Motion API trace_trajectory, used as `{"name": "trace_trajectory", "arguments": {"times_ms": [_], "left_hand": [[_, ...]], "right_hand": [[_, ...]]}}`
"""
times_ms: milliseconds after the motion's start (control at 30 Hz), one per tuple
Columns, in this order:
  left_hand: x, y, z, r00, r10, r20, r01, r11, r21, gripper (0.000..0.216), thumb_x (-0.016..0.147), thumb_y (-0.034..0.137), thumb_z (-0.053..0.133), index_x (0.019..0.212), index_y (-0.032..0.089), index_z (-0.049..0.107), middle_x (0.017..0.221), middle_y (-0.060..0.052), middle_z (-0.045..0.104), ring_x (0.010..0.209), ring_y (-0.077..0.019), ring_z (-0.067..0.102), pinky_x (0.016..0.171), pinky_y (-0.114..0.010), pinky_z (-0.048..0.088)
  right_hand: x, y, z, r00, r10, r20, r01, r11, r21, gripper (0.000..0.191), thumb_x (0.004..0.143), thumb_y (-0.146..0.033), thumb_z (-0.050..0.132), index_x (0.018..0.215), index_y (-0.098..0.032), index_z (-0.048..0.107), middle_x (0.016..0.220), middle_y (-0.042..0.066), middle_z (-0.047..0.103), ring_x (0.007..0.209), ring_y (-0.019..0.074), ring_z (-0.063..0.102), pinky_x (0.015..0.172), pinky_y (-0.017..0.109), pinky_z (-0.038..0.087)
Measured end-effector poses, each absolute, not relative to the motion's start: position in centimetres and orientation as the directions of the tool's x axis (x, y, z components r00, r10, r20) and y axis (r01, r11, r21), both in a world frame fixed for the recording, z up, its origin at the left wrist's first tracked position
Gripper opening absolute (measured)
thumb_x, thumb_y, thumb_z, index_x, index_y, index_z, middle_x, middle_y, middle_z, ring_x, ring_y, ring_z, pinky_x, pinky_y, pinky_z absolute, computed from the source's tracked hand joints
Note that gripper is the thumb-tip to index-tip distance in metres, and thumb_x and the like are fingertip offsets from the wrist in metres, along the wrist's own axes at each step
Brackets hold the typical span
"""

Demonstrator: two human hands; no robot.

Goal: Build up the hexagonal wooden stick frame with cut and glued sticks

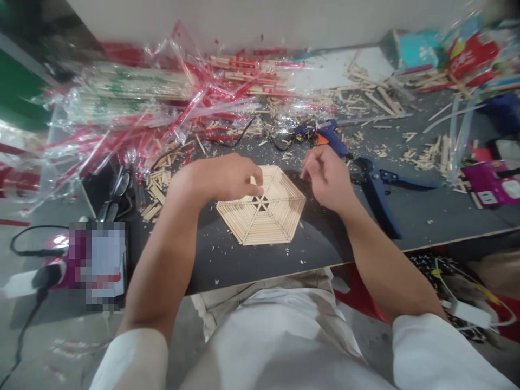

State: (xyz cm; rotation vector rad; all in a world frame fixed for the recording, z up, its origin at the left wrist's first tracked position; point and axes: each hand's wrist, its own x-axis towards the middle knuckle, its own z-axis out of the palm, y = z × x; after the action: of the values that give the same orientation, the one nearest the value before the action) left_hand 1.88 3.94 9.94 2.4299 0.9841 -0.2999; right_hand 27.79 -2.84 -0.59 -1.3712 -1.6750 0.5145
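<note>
A flat hexagon of glued wooden sticks (pixel 268 219) lies on the dark table (pixel 325 249) in front of me. My left hand (pixel 219 177) rests on its upper left part, fingers curled, the fingertips pressing near the centre. My right hand (pixel 327 177) hovers just right of the hexagon's upper edge, fingers loosely curled with the tips pinched; whether anything small sits between them is hidden. Both forearms reach in from white sleeves.
A blue glue gun (pixel 329 135) lies behind my right hand, and blue cutting pliers (pixel 379 187) to its right. Clear and red plastic wrappers with sticks (pixel 154 97) pile up at the back left. Cut stick pieces (pixel 156 187) litter the table. Cables and a power strip (pixel 467 311) lie on the floor.
</note>
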Motion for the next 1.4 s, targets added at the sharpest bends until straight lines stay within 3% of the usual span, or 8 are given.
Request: {"name": "trace_trajectory", "arguments": {"times_ms": [133,300,433,600,867,1033,1200,1400], "left_hand": [[4.8,2.3,9.5,0.770,0.551,-0.320,0.633,-0.724,0.275,0.028,0.102,0.030,0.057,0.092,0.021,0.081,0.085,-0.007,0.081,0.079,-0.0232,0.074,0.068,-0.033,0.045],[9.1,-1.3,7.7,0.829,0.489,-0.270,0.556,-0.770,0.312,0.031,0.104,0.043,0.068,0.101,0.014,0.078,0.100,-0.015,0.083,0.093,-0.0314,0.080,0.065,-0.035,0.045],[10.3,-2.6,6.1,0.798,0.560,-0.223,0.601,-0.770,0.215,0.022,0.108,0.026,0.059,0.116,0.015,0.077,0.105,-0.015,0.084,0.092,-0.0298,0.081,0.067,-0.035,0.050],[8.2,-0.1,7.5,0.750,0.627,-0.209,0.660,-0.730,0.177,0.029,0.100,0.010,0.051,0.109,0.019,0.077,0.096,-0.011,0.082,0.086,-0.0277,0.078,0.069,-0.035,0.051],[-0.2,5.6,12.2,0.215,0.976,0.047,0.928,-0.219,0.301,0.020,0.094,0.020,0.055,0.088,0.018,0.074,0.081,-0.005,0.077,0.075,-0.0183,0.069,0.082,-0.037,0.058],[-4.8,6.9,11.8,-0.014,0.967,0.255,0.954,-0.063,0.292,0.031,0.094,0.018,0.052,0.109,0.016,0.080,0.104,-0.005,0.083,0.094,-0.0181,0.076,0.092,-0.033,0.063],[-4.5,6.4,12.3,0.083,0.993,0.087,0.958,-0.104,0.268,0.041,0.095,0.029,0.061,0.131,0.016,0.076,0.125,-0.008,0.081,0.103,-0.0207,0.071,0.102,-0.037,0.058],[-4.2,7.0,11.8,0.290,0.911,-0.292,0.952,-0.244,0.185,0.031,0.094,0.038,0.067,0.119,0.023,0.079,0.120,-0.006,0.084,0.100,-0.0235,0.072,0.099,-0.041,0.055]], "right_hand": [[28.2,-3.0,-0.2,0.088,0.946,0.311,0.567,0.209,-0.797,0.060,0.103,-0.085,0.040,0.087,-0.028,0.050,0.062,0.000,0.059,0.055,0.0173,0.057,0.063,0.039,0.046],[27.5,-3.3,0.5,0.119,0.940,0.321,0.561,0.203,-0.802,0.061,0.102,-0.086,0.042,0.083,-0.028,0.051,0.058,-0.001,0.056,0.051,0.0164,0.053,0.059,0.038,0.046],[27.5,-3.4,0.7,0.104,0.942,0.320,0.544,0.215,-0.811,0.061,0.101,-0.087,0.044,0.086,-0.028,0.053,0.062,-0.001,0.057,0.052,0.0154,0.054,0.056,0.035,0.045],[27.7,-3.4,0.8,0.085,0.939,0.333,0.531,0.240,-0.813,0.055,0.104,-0.079,0.048,0.089,-0.027,0.057,0.077,0.003,0.064,0.056,0.0141,0.057,0.059,0.036,0.047],[28.3,-3.6,1.2,-0.011,0.939,0.345,0.514,0.301,-0.803,0.023,0.101,-0.048,0.069,0.093,-0.027,0.070,0.104,0.007,0.076,0.065,0.0160,0.061,0.063,0.039,0.052],[28.1,-3.7,1.4,-0.074,0.944,0.321,0.562,0.305,-0.769,0.015,0.095,-0.038,0.075,0.085,-0.028,0.076,0.096,0.005,0.079,0.071,0.0196,0.064,0.067,0.041,0.055],[28.3,-3.6,1.1,-0.091,0.941,0.324,0.590,0.314,-0.744,0.016,0.090,-0.035,0.082,0.078,-0.026,0.076,0.084,0.002,0.077,0.064,0.0174,0.062,0.065,0.037,0.051],[27.8,-3.5,0.5,-0.135,0.958,0.255,0.615,0.282,-0.736,0.023,0.102,-0.031,0.062,0.092,-0.024,0.081,0.076,0.002,0.078,0.059,0.0168,0.064,0.063,0.034,0.049]]}}
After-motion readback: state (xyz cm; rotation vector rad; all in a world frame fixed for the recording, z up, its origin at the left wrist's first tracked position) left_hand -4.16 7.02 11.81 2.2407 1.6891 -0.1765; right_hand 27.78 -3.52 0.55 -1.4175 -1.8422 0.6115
